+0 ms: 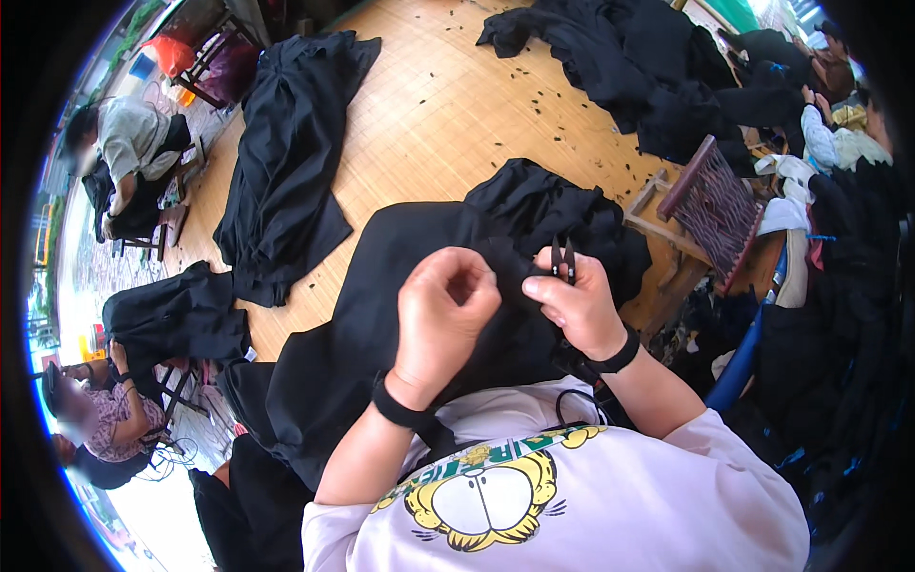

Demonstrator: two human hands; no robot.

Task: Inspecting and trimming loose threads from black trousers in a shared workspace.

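A black garment [400, 272] lies spread over my lap and reaches out in front of me. Above it, my left hand [446, 310] is closed, its thumb and fingers curled into a ring. Dark cloth sits right beside those fingertips, and I cannot make out what they pinch. Small black thread snips [563, 259] are in my right hand [583, 307], their two blades pointing up and apart from each other. The right thumb points toward the left hand, with a short gap between the two hands.
Black garments lie in piles on the tan floor mat, at the far left [286, 153] and far right [620, 57]. To my right stands a wooden chair [710, 210] with a woven seat. Seated people work at the left and far right. Dark scraps dot the mat [429, 124].
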